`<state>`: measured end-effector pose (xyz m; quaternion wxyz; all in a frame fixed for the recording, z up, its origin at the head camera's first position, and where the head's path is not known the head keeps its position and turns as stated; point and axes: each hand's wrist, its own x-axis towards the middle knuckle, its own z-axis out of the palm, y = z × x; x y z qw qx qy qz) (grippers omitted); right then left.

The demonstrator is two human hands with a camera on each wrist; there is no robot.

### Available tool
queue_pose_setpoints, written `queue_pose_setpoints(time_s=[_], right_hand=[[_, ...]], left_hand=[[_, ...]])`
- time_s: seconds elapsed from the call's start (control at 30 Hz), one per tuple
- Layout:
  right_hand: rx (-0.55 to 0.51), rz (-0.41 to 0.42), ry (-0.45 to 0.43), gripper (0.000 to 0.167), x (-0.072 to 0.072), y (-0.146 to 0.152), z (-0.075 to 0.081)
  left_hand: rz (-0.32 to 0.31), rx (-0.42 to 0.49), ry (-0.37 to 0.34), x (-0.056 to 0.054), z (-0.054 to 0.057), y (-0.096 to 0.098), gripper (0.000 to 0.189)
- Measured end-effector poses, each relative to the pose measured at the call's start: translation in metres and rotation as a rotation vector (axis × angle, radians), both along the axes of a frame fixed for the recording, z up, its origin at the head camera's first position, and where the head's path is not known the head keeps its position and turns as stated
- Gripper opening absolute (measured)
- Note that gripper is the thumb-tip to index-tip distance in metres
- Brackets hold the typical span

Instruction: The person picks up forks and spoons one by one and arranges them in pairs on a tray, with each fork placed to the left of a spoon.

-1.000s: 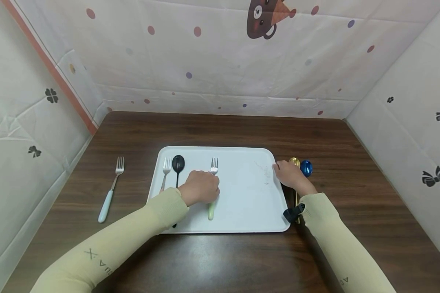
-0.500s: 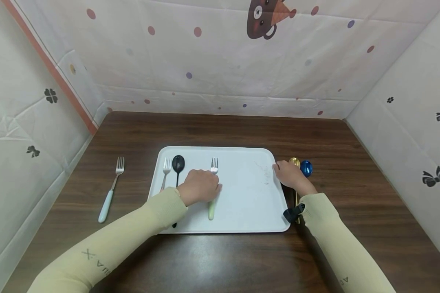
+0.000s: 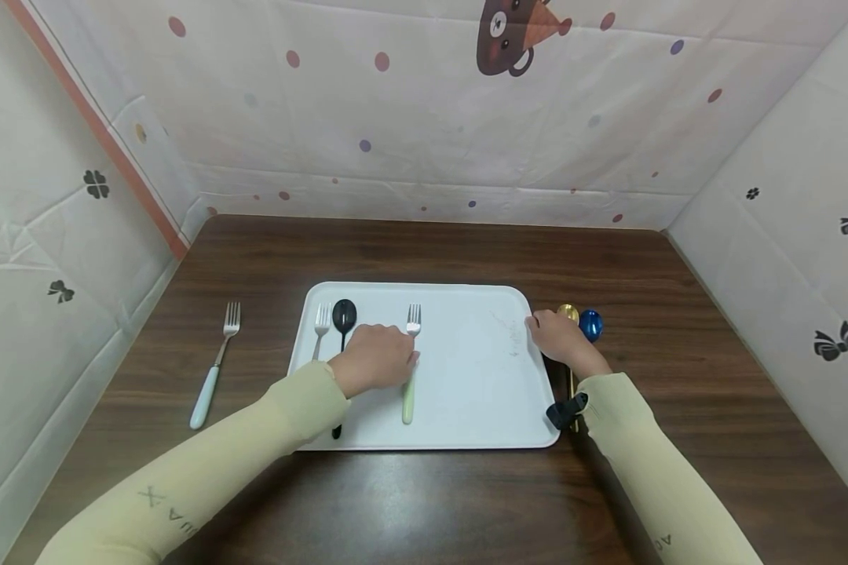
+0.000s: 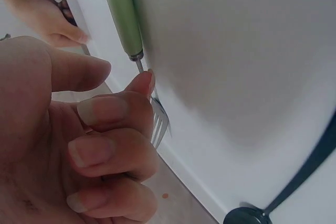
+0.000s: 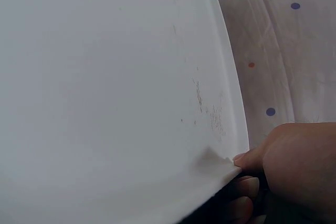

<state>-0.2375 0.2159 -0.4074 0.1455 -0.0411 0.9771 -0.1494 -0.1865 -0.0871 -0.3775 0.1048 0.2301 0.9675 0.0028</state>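
A white tray [image 3: 480, 392] lies on the table. My right hand [image 3: 561, 341] pinches its right edge; in the right wrist view the thumb [image 5: 240, 159] rests on the rim, with fingers curled below. Over the tray, my left hand [image 3: 376, 357] is beside a fork with a green handle [image 3: 407, 404]. Its fingers are loosely curled and hold nothing, the thumb apart from them in the left wrist view; the index fingertip is close to the fork's neck, and I cannot tell whether they touch. A black spoon [image 3: 343, 315] and another fork [image 3: 322, 320] lie on the tray's left side, partly hidden by my left arm.
A fork with a pale blue handle [image 3: 205, 396] lies on the table left of the tray. Right of it, a gold spoon [image 3: 568, 312] and a blue spoon [image 3: 590, 325] are partly covered by my right hand and arm. Patterned cloth [image 3: 424, 110] surrounds the table.
My left hand has opened its fingers a little and shifted left from the green-handled fork, which stays in place on the tray. The right hand has not moved.
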Motion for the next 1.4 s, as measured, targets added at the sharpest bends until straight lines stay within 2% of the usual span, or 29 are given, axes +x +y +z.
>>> queue_pose_setpoints(time_s=[0.17,0.53,1.0,1.4], right_hand=[[-0.006,-0.006,-0.002,0.049,0.0,-0.001,0.0],[-0.015,-0.004,-0.003,0.05,0.001,-0.001,0.002],[-0.009,-0.01,-0.021,0.051,0.002,-0.001,0.004],[-0.002,-0.01,-0.019,0.051,0.002,-0.002,0.003]], left_hand=[[-0.007,0.008,0.012,0.001,0.003,-0.007,0.037],[0.026,0.02,0.03,0.003,0.009,-0.026,0.033],[0.089,0.021,0.037,0.0,0.011,-0.053,0.032],[0.168,0.026,0.021,-0.003,0.012,-0.082,0.028]])
